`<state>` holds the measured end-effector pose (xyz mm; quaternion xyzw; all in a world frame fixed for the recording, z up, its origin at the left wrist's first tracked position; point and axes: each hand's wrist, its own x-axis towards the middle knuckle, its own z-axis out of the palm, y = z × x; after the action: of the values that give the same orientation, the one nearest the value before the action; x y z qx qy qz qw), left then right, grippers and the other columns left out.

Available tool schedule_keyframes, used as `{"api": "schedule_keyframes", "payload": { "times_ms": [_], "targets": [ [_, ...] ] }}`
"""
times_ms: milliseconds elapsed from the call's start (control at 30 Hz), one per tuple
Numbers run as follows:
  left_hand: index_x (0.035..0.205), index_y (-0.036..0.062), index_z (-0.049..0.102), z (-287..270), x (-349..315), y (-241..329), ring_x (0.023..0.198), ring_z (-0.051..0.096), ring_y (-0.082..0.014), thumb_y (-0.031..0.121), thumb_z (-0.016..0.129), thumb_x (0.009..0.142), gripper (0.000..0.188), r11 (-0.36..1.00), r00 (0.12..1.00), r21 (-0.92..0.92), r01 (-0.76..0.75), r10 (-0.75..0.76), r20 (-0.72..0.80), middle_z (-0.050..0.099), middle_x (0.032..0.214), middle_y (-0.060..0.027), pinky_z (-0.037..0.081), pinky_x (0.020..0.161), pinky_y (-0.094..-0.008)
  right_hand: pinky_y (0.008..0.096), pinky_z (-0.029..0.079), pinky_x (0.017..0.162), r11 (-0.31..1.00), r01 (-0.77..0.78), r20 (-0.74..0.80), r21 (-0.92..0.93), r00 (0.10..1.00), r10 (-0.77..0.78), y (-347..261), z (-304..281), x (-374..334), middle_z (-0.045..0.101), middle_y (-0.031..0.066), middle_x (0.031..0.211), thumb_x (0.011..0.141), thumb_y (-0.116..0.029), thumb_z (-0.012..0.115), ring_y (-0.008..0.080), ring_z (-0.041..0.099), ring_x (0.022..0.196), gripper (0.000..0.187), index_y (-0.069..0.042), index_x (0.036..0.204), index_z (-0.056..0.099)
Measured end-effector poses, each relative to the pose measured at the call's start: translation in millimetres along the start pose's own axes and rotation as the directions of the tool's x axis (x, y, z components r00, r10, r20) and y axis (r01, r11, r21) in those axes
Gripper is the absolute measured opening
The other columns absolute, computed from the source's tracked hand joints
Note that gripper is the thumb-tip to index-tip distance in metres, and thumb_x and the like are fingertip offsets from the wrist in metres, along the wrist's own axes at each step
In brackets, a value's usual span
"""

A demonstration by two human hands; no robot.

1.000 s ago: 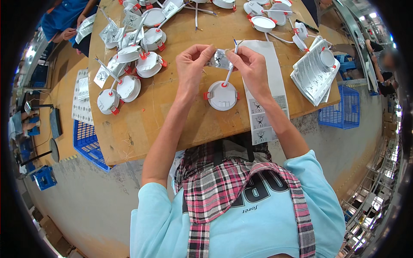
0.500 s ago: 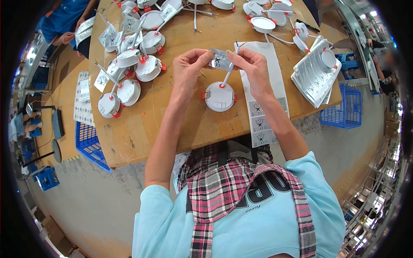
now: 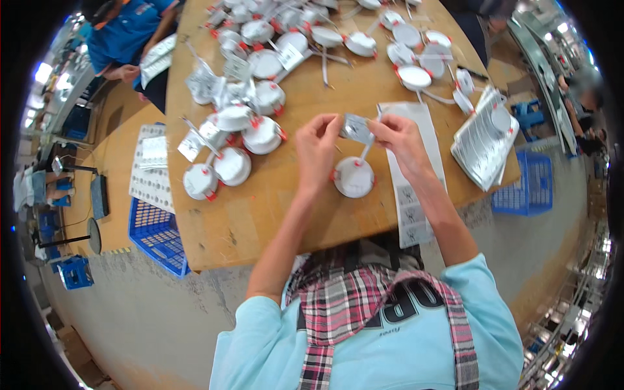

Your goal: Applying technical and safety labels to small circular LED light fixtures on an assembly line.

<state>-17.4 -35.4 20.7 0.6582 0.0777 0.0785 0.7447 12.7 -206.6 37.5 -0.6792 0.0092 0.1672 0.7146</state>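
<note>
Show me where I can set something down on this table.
Bare tabletop lies between the left-side downlights and the left forearm; another patch, beyond the left hand, stops at the far downlights. Downlights pack the far left; a label strip and label sheets crowd the right.

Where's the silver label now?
In the head view's upper half, just right of centre, the silver label is held between the left hand and right hand, above a white lamp.

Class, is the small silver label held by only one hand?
No, the left hand and the right hand pinch opposite ends of the silver label.
</note>
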Motion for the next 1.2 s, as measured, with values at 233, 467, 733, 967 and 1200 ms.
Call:
{"api": "schedule_keyframes", "payload": {
  "times_ms": [233,467,733,967,1200],
  "targets": [
    [0.117,0.003,0.052,-5.2,-40.2,18.5,0.122,0.041,-0.0301,0.006,0.058,0.082,0.036,0.731,0.901,0.527,-0.433,0.368,0.23,0.045,0.123,-0.0157,0.034,0.1,-0.0429,0.0218,0.051,0.063,0.991,0.137,-0.025,-0.001,0.99,-0.137,-17.2,29.5,53.1,0.061,0.0014,0.074,0.083,-0.017,0.068,0.0061,0.057,0.065,0.016,-0.001,0.085,0.064],
    [0.116,0.0064,0.056,-35.1,2.5,-15.7,0.131,0.031,-0.0316,0.003,0.055,0.081,0.035,0.212,0.85,0.865,-0.454,0.395,0.349,0.045,0.127,-0.0142,0.018,0.108,-0.0518,0.0273,0.052,0.073,0.96,0.271,0.023,-0.063,0.963,-0.27,-11.5,47.6,80.9,0.065,0.0075,0.092,0.087,-0.019,0.063,0.0143,0.063,0.082,0.029,0.003,0.106,0.059],
    [0.112,0.0088,0.059,-15.2,-4.3,3.4,0.131,0.031,-0.0341,0.001,0.059,0.076,0.037,0.407,0.82,0.739,-0.537,0.457,0.345,0.044,0.129,-0.0138,0.022,0.108,-0.048,0.0311,0.052,0.071,0.639,0.319,-0.189,-0.7,0.78,-0.596,-16.6,-54.0,14.9,0.065,0.013,0.092,0.084,-0.006,0.059,0.0216,0.065,0.08,0.013,0.002,0.093,0.064],
    [0.11,0.0062,0.057,52.5,-57.8,3.9,0.127,0.036,-0.0343,0.003,0.062,0.076,0.034,0.554,0.613,0.384,-0.739,0.315,0.725,0.046,0.127,-0.0151,0.026,0.106,-0.0475,0.0394,0.045,0.088,0.243,0.322,0.037,-0.915,0.667,-0.744,-18.3,-104.8,48.8,0.055,0.0145,0.112,0.078,-0.012,0.067,0.0311,0.055,0.105,0.032,-0.004,0.108,0.059],
    [0.111,0.0062,0.056,61.6,-66.2,-11.5,0.125,0.037,-0.0345,0.009,0.066,0.076,0.036,0.565,0.626,0.411,-0.715,0.255,0.737,0.047,0.125,-0.0146,0.028,0.105,-0.0469,0.0415,0.046,0.085,0.245,0.297,0.096,-0.923,0.794,-0.6,-27.2,-118.7,92.9,0.058,0.0115,0.11,0.078,-0.023,0.068,0.0313,0.058,0.101,0.034,-0.009,0.108,0.06]
  ]
}}
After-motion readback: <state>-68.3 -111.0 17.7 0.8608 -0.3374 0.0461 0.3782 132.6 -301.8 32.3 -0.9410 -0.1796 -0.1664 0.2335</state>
